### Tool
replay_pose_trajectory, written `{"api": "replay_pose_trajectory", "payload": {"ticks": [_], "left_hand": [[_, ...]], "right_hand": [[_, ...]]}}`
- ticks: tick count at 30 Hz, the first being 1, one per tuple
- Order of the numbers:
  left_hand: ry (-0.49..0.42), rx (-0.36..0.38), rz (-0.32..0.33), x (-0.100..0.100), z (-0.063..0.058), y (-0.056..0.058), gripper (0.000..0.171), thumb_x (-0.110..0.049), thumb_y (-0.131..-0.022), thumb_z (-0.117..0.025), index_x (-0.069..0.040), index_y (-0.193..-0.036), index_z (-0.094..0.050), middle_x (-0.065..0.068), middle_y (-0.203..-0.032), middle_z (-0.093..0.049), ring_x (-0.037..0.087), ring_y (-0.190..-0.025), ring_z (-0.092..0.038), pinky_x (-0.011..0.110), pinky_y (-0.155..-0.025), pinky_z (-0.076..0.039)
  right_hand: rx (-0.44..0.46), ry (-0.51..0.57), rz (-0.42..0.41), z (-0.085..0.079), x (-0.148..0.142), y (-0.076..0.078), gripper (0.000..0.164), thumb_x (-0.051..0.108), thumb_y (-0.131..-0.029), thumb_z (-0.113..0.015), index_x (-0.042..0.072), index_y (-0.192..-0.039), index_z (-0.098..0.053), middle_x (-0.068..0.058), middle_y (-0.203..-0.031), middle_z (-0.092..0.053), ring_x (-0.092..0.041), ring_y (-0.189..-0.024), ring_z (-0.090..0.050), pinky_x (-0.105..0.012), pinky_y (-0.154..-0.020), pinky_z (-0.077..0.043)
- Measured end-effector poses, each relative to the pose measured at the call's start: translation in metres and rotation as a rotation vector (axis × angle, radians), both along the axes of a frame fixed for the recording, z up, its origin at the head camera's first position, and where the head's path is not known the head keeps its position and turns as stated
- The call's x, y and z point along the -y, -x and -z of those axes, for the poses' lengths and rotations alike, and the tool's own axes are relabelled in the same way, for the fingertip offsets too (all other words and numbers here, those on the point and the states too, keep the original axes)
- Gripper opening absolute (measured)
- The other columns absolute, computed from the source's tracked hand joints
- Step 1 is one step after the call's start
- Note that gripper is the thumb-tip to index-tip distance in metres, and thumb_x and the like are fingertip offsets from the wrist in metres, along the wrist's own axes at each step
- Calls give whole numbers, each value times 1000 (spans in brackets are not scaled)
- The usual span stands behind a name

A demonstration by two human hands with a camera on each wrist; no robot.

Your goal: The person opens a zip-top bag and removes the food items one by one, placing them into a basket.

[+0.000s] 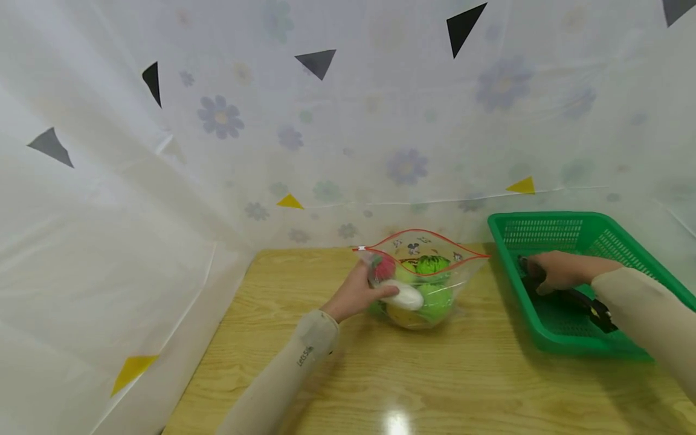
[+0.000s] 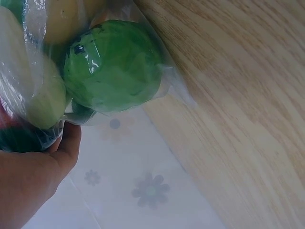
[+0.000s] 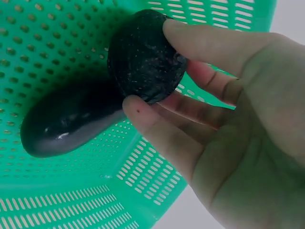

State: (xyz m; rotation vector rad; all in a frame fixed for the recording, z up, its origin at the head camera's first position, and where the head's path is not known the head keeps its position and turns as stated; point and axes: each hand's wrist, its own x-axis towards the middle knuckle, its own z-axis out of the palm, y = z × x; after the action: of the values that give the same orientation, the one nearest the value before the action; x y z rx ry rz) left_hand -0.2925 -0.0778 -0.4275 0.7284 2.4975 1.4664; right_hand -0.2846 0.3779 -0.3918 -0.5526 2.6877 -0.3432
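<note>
My left hand (image 1: 356, 295) grips the left side of a clear zip bag (image 1: 462, 287), its thumb across the front. The bag stands on the table with its red-edged mouth parted. Inside are a white, elongated piece (image 1: 405, 296), a red-pink piece (image 1: 383, 268) and several green and yellow ones. In the left wrist view, a round green piece (image 2: 114, 67) shows through the plastic. My right hand (image 3: 228, 100) reaches into the green basket (image 1: 535, 329) and pinches a dark, speckled avocado (image 3: 143, 57) between thumb and fingers. A glossy eggplant (image 3: 71, 119) lies beside the avocado.
The basket stands at the right of the wooden table (image 1: 435, 380), with the bag to its left. A white flowered sheet (image 1: 348, 145) hangs behind the table and along its left side.
</note>
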Motion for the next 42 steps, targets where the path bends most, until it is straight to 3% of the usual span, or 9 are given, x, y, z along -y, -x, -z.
{"api": "replay_pose_trajectory", "payload": {"ticks": [5, 9, 13, 18, 22, 24, 28, 32, 42], "left_hand": [[-2, 1, -1, 0, 0, 0, 67, -47, -84, -80, -26, -137, -46, -7, -130, -56, 10, -123, -56, 37, -100, -50], [-2, -5, 6, 0, 1, 0, 66, -46, -84, -80, -24, -137, -47, -6, -130, -56, 11, -123, -56, 37, -100, -50], [6, -11, 6, -1, 3, 1, 64, -46, -85, -80, -24, -135, -48, -6, -129, -57, 11, -122, -56, 37, -100, -49], [10, -2, -4, 0, 4, 1, 63, -46, -84, -80, -25, -135, -49, -8, -128, -58, 10, -122, -57, 36, -100, -49], [7, -10, -2, 0, 4, 3, 62, -45, -84, -80, -26, -135, -50, -9, -127, -58, 9, -121, -57, 35, -100, -49], [4, -15, 3, 0, 4, 4, 60, -44, -85, -80, -26, -134, -51, -10, -128, -59, 8, -122, -57, 35, -101, -49], [-1, -18, 4, 1, 4, 5, 59, -44, -85, -80, -28, -134, -51, -11, -129, -59, 7, -124, -56, 35, -103, -48], [-1, -16, -2, 2, 5, 6, 59, -44, -85, -80, -28, -133, -51, -11, -129, -59, 7, -123, -56, 35, -103, -47], [-12, -10, 17, 2, 6, 5, 49, -44, -86, -80, -32, -125, -53, -11, -120, -60, 7, -113, -59, 36, -97, -50]], "right_hand": [[38, -5, -8, -1, -1, -2, 23, 15, -90, -74, 0, -103, -63, -6, -96, -62, -19, -82, -57, -37, -66, -50], [-26, -9, -31, -10, 1, -5, 18, 13, -94, -70, 0, -106, -68, -6, -99, -67, -20, -87, -64, -40, -70, -54], [-168, 1, -37, -28, 14, -9, 12, 13, -96, -68, 6, -106, -69, -3, -101, -68, -18, -87, -65, -39, -71, -55], [-387, 30, -24, -66, 51, -24, 10, 14, -98, -66, 15, -106, -70, 3, -101, -69, -14, -90, -65, -40, -75, -56], [-584, 81, -92, -94, 93, -40, 11, 12, -97, -68, 17, -106, -71, 5, -98, -68, -13, -90, -64, -40, -77, -55], [-628, 110, -148, -102, 114, -46, 12, 11, -96, -68, 18, -106, -71, 6, -99, -68, -11, -89, -63, -38, -75, -54], [-604, 132, -247, -103, 154, -50, 13, 11, -97, -67, 20, -106, -72, 7, -100, -69, -7, -87, -64, -33, -72, -55], [-538, 118, -303, -93, 184, -43, 14, 11, -100, -64, 20, -109, -71, 6, -103, -70, -10, -91, -66, -34, -76, -56], [-335, -61, -305, -68, 217, -12, 26, -1, -97, -59, 11, -116, -71, -9, -116, -70, -27, -109, -66, -43, -88, -56]]}}
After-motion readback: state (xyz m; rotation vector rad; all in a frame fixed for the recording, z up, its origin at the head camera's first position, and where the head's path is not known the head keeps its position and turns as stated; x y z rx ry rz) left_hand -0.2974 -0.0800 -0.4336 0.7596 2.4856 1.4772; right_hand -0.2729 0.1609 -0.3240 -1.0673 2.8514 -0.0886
